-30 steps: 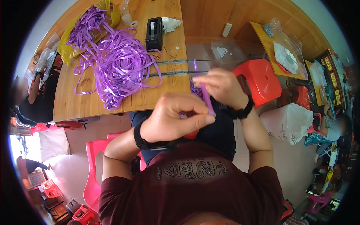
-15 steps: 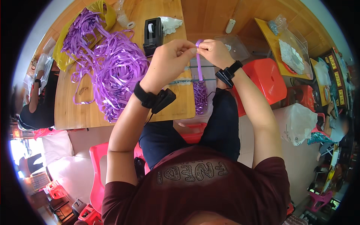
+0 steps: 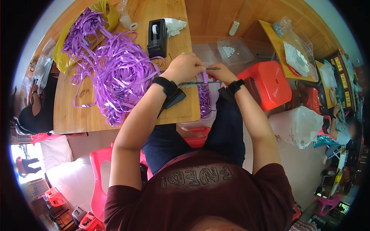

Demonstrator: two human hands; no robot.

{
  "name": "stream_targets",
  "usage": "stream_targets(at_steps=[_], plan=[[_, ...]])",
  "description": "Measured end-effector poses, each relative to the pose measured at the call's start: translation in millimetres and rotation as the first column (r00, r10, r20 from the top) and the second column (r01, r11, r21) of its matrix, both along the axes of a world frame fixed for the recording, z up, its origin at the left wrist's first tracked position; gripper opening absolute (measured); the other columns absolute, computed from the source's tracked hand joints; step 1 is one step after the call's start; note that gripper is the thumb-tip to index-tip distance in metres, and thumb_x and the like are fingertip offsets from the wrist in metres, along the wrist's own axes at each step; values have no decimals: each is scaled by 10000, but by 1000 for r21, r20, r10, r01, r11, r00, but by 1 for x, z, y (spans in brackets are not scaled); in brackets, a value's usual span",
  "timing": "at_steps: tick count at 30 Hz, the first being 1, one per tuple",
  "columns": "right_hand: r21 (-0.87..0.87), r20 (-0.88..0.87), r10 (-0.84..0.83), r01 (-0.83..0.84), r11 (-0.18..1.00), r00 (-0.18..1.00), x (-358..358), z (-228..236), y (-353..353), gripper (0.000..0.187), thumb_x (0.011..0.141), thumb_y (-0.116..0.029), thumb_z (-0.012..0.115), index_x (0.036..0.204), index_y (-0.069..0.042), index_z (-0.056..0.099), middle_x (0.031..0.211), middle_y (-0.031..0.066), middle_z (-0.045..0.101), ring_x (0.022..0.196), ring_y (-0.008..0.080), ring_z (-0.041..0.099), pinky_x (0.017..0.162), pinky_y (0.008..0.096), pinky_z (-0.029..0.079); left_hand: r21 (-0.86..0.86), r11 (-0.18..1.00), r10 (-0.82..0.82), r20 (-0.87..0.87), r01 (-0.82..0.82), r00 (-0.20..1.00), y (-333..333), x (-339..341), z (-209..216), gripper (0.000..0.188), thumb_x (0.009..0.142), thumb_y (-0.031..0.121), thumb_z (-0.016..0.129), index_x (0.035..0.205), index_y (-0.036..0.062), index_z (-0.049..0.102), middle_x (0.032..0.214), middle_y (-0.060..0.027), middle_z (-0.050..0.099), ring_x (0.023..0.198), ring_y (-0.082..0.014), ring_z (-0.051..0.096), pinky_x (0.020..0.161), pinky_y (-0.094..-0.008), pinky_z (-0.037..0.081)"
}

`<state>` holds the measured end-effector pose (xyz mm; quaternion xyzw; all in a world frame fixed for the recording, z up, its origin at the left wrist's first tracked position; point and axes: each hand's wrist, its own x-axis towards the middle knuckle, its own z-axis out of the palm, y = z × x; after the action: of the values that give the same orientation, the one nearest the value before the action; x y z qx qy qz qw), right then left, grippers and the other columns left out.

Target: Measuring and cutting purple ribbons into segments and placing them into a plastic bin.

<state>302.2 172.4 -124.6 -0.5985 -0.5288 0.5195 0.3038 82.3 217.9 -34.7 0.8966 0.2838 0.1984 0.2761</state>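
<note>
Left hand (image 3: 187,68): thumb and finger together on purple strip (image 3: 204,77) | purple strip: 1 o'clock, by dark rods (image 3: 212,82) | right hand (image 3: 224,74): near rod ends, grip cannot be told | ribbon heap (image 3: 123,73): 10 o'clock, on counter (image 3: 173,112) | tape dispenser (image 3: 157,40): 11 o'clock

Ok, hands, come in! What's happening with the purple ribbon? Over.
Left hand, right hand: close together, at two thin rods. Purple ribbon: strip between hands, hold unclear. Possible snag: rods jutting past table edge.
</note>
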Motion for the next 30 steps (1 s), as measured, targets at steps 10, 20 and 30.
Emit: stream_targets(at_steps=[10,20,30], plan=[[80,-365,-97,135,988,926,-52,-28,-59,181,900,-216,706,989,-59,719,773,-53,598,669,52,514,587,222,386,-202,976,69,-96,-87,993,5,0,2,270,835,331,698,897,78,771,912,-125,721,907,-303,676,826,-399,531],[202,-20,-60,62,977,998,-71,-22,-144,273,880,-231,757,794,18,688,636,2,547,604,70,500,556,269,399,-167,984,56,-80,-69,995,5,-2,1,284,844,337,679,914,76,767,947,-134,723,912,-315,676,825,-400,531],[101,-305,-114,151,983,946,-77,5,-204,191,912,-111,722,1060,6,746,792,3,681,696,46,564,621,218,447,-112,988,92,-117,-106,989,-1,0,8,300,883,281,677,953,-5,737,896,-165,725,827,-293,687,755,-371,527]])
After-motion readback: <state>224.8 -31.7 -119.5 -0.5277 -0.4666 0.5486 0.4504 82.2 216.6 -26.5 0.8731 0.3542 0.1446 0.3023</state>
